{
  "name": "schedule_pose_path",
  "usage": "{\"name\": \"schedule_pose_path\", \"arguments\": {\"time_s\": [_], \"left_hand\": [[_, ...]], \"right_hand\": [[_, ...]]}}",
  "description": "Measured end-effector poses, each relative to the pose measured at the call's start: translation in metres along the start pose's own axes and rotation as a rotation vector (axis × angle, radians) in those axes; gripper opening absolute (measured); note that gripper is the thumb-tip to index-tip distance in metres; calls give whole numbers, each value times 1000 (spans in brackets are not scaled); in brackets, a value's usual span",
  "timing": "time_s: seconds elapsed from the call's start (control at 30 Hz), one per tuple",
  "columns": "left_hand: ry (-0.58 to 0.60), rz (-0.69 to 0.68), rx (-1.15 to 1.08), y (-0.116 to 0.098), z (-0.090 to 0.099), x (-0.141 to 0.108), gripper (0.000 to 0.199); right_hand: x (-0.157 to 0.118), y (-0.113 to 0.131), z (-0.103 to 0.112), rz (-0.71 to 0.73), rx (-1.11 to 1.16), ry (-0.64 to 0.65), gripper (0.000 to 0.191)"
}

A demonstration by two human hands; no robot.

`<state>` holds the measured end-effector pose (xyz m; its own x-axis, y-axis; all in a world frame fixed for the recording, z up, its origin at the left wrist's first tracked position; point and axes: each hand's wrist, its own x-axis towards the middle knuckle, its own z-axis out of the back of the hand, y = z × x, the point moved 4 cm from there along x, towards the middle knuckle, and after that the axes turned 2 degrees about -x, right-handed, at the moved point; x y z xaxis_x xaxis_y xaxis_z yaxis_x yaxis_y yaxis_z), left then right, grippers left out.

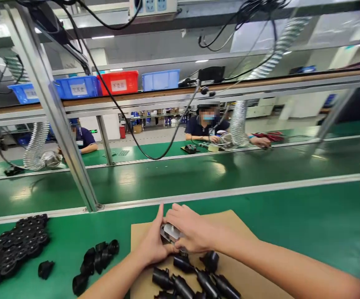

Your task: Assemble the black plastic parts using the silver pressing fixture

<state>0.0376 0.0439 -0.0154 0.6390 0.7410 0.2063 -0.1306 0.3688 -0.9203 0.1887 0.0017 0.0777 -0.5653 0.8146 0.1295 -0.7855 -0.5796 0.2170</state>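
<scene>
Both of my hands meet over a brown cardboard sheet point(238, 232) on the green bench. Between them is a small silvery-grey metal piece point(170, 231), partly covered by fingers. My left hand point(155, 244) grips its left side, with the index finger pointing up. Curled over the top and right side of the same piece is my right hand point(189, 226). Its lower part is hidden. Several black tubular plastic parts point(206, 282) lie on the cardboard just below the hands.
Left of the cardboard are a small heap of black elbow-shaped parts point(100, 257), a single black part point(45, 270) and a large cluster of black round parts point(14, 249). A metal frame post point(52, 108) rises at left. Two people sit across the green conveyor point(173, 178). A black cable point(130, 128) hangs ahead.
</scene>
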Motion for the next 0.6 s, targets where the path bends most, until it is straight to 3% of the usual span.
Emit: {"name": "schedule_pose_path", "arguments": {"time_s": [0.1,0.23,0.43,0.53,0.6], "left_hand": [[-61,30,217,-2,15,2,134],[-116,21,559,-11,33,7,114],[-148,-284,595,-23,19,6,65],[-185,-465,597,-33,17,-2,55],[-189,-692,653,-49,20,-11,55]], "right_hand": [[-16,-1,16,-4,118,-123,55],[-56,-33,17,-214,148,-351,53],[-101,-85,-38,-438,58,-289,44],[-116,-94,-61,-506,65,-351,45],[-122,-97,-71,-535,77,-401,47]]}}
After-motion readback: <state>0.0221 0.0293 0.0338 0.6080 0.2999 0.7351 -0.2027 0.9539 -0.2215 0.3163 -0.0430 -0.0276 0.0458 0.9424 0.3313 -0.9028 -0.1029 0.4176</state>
